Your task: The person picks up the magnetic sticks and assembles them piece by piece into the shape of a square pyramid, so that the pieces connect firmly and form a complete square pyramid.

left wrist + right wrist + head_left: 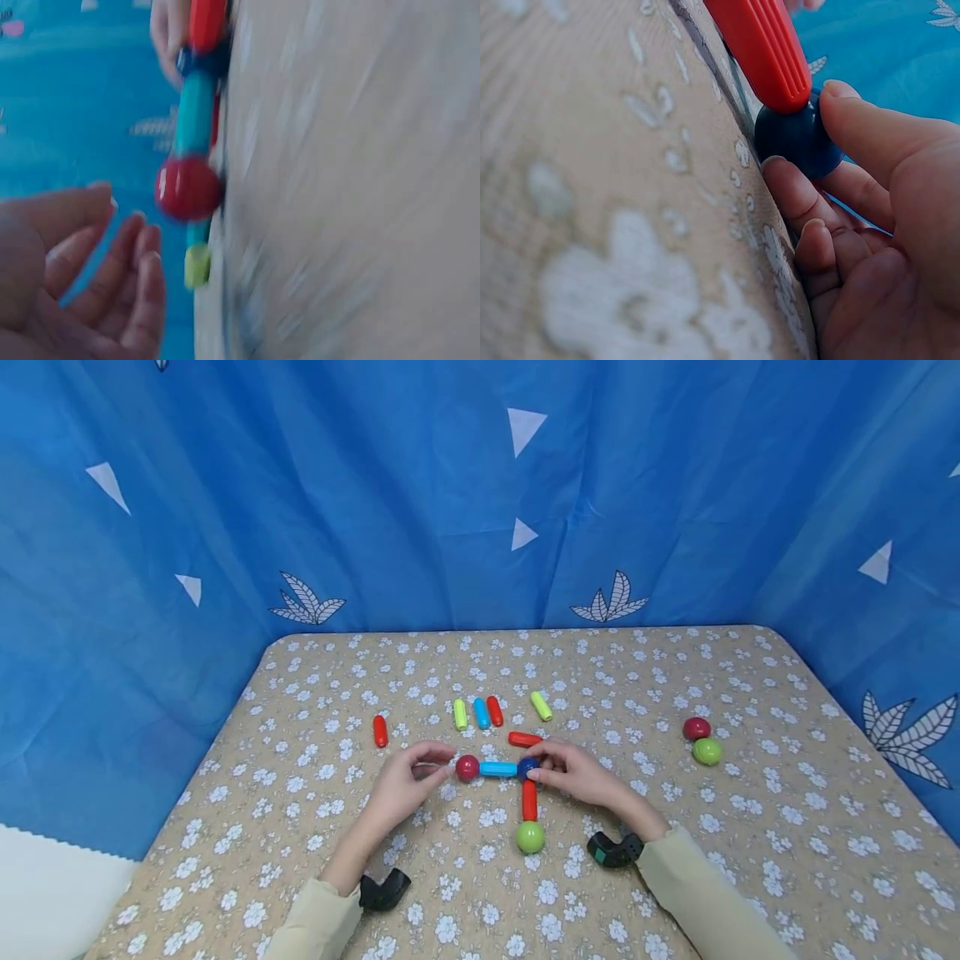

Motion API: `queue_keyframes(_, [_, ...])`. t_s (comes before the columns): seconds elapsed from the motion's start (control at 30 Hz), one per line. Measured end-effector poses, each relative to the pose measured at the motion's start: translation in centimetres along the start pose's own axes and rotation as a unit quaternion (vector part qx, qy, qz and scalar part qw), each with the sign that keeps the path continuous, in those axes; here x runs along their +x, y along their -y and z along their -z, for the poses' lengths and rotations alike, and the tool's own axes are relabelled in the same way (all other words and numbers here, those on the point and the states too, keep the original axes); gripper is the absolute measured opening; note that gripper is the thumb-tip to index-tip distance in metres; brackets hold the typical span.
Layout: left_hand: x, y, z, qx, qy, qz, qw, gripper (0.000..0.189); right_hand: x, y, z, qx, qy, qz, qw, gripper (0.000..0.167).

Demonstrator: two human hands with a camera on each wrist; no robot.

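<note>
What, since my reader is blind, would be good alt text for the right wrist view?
A right hand pinches a dark blue ball touching a red ribbed rod. A floral tablecloth fills the left, with blue fabric at upper right.

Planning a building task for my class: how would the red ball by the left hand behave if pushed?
The red ball looks shiny, so it may feel slippery. Though round, it seems joined to the light-blue rod, so probably won't roll freely. Pushing towards that rod may meet resistance: the right hand grips the blue ball beyond.
</note>
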State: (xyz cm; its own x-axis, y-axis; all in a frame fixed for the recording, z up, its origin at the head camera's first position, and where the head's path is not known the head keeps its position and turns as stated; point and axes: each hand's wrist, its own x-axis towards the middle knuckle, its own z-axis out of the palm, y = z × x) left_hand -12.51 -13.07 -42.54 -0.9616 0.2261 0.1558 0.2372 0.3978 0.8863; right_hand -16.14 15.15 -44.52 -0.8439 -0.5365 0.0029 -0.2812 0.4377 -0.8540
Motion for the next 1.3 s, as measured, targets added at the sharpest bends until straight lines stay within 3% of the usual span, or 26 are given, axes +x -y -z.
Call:
queue_keyframes(0.13, [-2.1,-0.9,-2.0,0.034,0.048,-0.001,0.9982,0.019,0.1,0.1,-0.3,-0.01,-0.006,-0.006,0.9999,0.027])
queue_keyframes(0.3, [-3.2,-2.2,-5.2,0.117,0.111,-0.027,0.9866,0.036,0.1,0.1,-0.4,-0.01,-0.01,0.0,0.9999,0.026])
queue_keyframes(0.43, [-3.4,-2.5,-7.1,0.183,0.109,-0.049,0.9758,0.042,-0.1,0.1,-0.4,-0.014,-0.01,0.001,0.9999,0.027])
queue_keyframes(0.53, [-3.4,-2.4,-7.8,0.203,0.096,-0.058,0.9726,0.039,-0.2,0.2,-0.3,-0.007,-0.009,0.0,0.9999,0.028])
queue_keyframes(0.73, [-3.1,-2.2,-7.5,0.173,0.092,-0.071,0.978,0.034,0.0,0.1,0.0,0.001,-0.011,-0.003,0.9999,0.029])
queue_keyframes(0.93, [-2.8,-1.8,-6.2,0.125,0.124,-0.063,0.9823,0.027,-0.1,1.4,0.4,0.003,-0.008,0.0,1.0,0.03])
queue_keyframes(1.1, [-2.9,-1.8,-5.8,0.11,0.141,-0.049,0.9827,0.027,-0.8,3.7,0.8,0.033,0.009,0.001,0.9994,0.03])
queue_keyframes(1.2, [-2.9,-1.6,-5.5,0.104,0.153,-0.049,0.9816,0.027,-0.9,3.7,0.7,0.04,0.012,0.001,0.9991,0.029])
queue_keyframes(1.3, [-2.9,-1.3,-4.7,0.098,0.178,-0.061,0.9773,0.026,-0.5,2.2,0.3,0.043,0.018,0.003,0.9989,0.026])
